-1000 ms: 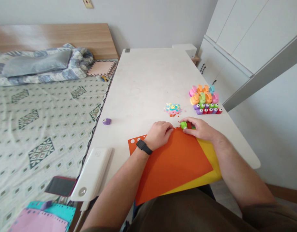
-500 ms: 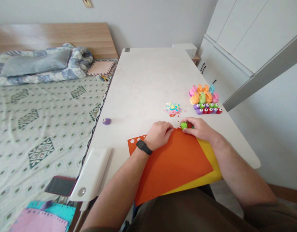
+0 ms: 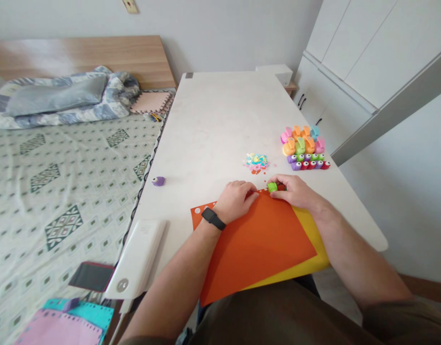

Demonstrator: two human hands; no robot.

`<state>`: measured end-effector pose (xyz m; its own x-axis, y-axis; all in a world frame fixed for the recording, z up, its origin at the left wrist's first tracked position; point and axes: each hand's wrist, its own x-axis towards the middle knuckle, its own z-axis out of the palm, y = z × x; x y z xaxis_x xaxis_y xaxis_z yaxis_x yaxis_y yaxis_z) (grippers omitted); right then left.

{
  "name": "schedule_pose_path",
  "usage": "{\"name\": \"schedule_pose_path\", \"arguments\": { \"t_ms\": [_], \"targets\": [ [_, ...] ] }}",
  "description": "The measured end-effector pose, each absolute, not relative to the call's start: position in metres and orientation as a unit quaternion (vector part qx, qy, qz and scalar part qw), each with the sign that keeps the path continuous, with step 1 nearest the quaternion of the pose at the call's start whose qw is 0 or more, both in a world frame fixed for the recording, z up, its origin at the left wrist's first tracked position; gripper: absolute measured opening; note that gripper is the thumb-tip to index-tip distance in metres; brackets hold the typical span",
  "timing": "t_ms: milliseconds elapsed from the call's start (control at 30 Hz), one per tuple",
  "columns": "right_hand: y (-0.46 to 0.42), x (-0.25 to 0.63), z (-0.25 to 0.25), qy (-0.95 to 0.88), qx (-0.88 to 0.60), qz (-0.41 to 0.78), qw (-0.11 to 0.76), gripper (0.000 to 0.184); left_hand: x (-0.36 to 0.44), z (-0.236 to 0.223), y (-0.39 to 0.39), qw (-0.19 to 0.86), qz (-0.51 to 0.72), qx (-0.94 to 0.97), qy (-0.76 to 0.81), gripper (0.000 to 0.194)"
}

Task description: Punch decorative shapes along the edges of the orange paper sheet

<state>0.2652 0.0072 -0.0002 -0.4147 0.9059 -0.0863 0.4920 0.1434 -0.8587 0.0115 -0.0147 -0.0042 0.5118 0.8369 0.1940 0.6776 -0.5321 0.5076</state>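
Observation:
A sheet of orange paper [image 3: 259, 244] lies at the table's near edge over a yellow sheet [image 3: 315, 235], with punched holes along its far edge. My left hand [image 3: 236, 199], a black watch [image 3: 213, 218] on its wrist, rests on the orange sheet, thumb and fingers closed on its far edge. In my right hand [image 3: 295, 190] is a small green craft punch [image 3: 272, 187], set at that same edge right of my left hand. Something red shows under my right fingers; I cannot make it out. Paper cut-outs [image 3: 256, 162] are heaped just beyond.
Rows of colourful craft punches [image 3: 306, 146] stand at the right. A purple punch [image 3: 158, 181] sits alone at the left. A white box-shaped device [image 3: 137, 258] lies on the near left corner. Beside the table are a dark tablet [image 3: 92, 276] and punched pink paper [image 3: 62, 328].
The green punch has shifted very slightly left along the orange paper's edge, in my right hand. My left hand keeps its place, and the view has tilted a little.

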Motion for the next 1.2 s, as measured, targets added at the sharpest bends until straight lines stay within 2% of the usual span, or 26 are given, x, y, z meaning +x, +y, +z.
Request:
{"name": "schedule_pose_path", "arguments": {
  "t_ms": [167,267,500,633,967,1200],
  "targets": [
    [0.006,0.264,0.003,-0.727,-0.484,0.423,0.241,0.026,0.022,0.006,-0.015,0.161,0.219,0.843,0.465,0.053],
    [0.005,0.263,0.005,-0.739,-0.475,0.409,0.247,0.025,0.037,0.012,-0.012,0.167,0.186,0.86,0.445,0.061],
    [0.005,0.262,0.005,-0.753,-0.462,0.392,0.258,0.027,0.058,0.014,0.009,0.221,0.155,0.861,0.431,0.046],
    [0.006,0.262,0.003,-0.754,-0.461,0.388,0.262,0.023,0.058,0.01,0.012,0.214,0.157,0.874,0.407,0.04],
    [0.005,0.261,0.0,-0.756,-0.465,0.376,0.265,0.028,0.059,0.005,0.011,0.17,0.152,0.891,0.393,0.039],
    [0.005,0.26,0.002,-0.754,-0.458,0.389,0.267,0.025,0.056,0.009,0.011,0.201,0.16,0.88,0.4,0.039]
  ]
}}
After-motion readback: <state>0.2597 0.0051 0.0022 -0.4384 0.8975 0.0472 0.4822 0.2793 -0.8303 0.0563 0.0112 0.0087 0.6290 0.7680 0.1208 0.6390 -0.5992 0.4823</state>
